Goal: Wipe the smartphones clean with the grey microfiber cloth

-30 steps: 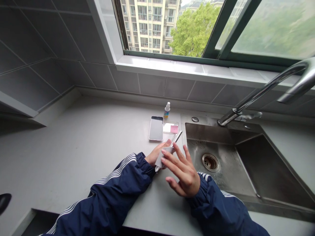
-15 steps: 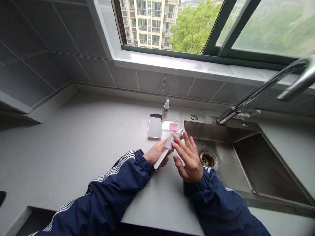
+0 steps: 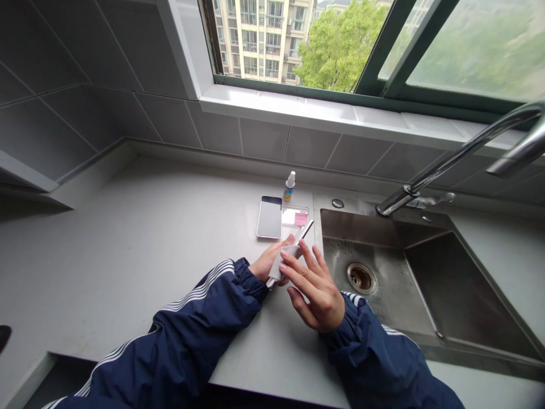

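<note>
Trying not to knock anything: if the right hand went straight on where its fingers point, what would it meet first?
The pale cloth comes first: the right hand seems to touch it, though depth is hard to judge. The left hand lies beyond it.

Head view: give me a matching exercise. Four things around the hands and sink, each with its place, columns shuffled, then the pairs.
Things:
1. spray bottle
2. phone
3. drain
4. cloth

Places:
A. in the stainless steel sink
B. between the left hand and right hand
C. upright behind the clear plastic tray
D. flat on the grey counter, left of the tray

Pairs: 1-C, 2-D, 3-A, 4-B
</note>
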{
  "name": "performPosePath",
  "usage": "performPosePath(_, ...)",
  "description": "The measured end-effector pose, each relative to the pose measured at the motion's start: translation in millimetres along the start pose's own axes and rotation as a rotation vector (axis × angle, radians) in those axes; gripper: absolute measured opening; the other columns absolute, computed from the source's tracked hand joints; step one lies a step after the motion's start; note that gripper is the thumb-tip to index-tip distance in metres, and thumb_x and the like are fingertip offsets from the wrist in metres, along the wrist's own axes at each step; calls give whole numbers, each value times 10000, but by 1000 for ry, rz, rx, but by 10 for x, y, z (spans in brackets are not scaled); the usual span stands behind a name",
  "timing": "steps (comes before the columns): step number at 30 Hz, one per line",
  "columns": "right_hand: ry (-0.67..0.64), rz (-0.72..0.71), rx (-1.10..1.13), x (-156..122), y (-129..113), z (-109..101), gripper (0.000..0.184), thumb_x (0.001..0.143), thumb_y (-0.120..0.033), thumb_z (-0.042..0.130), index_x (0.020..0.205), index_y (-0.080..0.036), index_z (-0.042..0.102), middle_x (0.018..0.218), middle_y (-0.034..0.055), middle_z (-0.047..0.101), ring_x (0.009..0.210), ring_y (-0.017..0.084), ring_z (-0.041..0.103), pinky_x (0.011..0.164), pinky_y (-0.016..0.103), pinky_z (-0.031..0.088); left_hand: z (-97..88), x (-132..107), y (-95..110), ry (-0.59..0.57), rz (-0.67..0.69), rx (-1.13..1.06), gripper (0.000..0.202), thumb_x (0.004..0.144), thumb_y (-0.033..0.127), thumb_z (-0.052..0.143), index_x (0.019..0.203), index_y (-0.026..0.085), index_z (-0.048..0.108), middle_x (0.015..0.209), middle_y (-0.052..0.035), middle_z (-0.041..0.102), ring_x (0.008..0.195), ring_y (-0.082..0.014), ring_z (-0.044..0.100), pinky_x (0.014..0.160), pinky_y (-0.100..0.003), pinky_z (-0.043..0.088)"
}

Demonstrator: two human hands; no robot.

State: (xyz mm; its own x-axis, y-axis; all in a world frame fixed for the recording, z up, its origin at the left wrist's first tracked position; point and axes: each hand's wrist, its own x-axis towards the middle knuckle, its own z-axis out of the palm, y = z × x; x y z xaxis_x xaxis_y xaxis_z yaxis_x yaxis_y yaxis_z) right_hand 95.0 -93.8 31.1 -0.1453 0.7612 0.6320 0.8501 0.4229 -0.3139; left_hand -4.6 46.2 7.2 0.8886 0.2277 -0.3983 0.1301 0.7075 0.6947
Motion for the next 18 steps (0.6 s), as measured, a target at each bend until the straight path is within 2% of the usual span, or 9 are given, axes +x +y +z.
performPosePath(4,22,49,-80,-1,81,-30,621,892,-85,531,1496,-200,444,1528,86,487,1513,379,233,1199,657,245,63,-35,24,29,1,5,438,918,651,472,968,218,513,472,91,420,289,-102,366,320,-221,241)
performPosePath(7,60,155,-165,-17,212,-44,650,919,-77,492,1544,-212,372,1568,97,423,1525,373,193,1190,657,248,121,-79,49,41,2,17,387,879,634,552,917,259,462,476,128,361,251,-92,317,276,-206,234)
performPosePath(10,59,197,-198,-30,294,-43,667,934,-88,473,1570,-216,317,1589,101,384,1530,370,171,1188,656,248,141,-101,70,29,-15,17,389,871,633,564,876,264,441,484,134,345,241,-87,301,257,-201,241)
performPosePath(18,49,174,-139,-1,146,-31,653,928,-79,474,1555,-216,351,1574,89,418,1530,369,181,1197,652,239,110,-81,46,38,3,-35,357,840,554,624,810,249,440,464,120,365,241,-96,314,256,-207,223)
